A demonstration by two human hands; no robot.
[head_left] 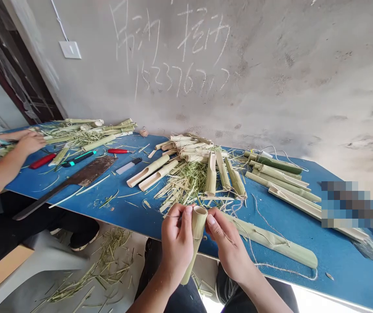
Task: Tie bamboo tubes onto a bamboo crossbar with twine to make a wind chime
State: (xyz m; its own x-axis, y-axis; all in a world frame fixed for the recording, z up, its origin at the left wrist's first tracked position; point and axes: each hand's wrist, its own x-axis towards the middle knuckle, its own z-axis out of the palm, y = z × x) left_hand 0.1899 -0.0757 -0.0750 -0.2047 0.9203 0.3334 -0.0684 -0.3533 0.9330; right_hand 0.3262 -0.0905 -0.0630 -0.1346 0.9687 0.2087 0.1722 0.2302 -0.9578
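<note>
Head view: left hand and right hand closed around a hollow bamboo tube, mouth up.

Rough white chalk handwriting on the concrete wall shows Chinese characters, hard to read, above a handwritten number beginning 15237, its later digits unclear.

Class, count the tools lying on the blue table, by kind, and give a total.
Cleavers: 1
Red-handled tools: 2
Teal-and-black tools: 1
White-and-black tools: 1
Total: 5
</note>
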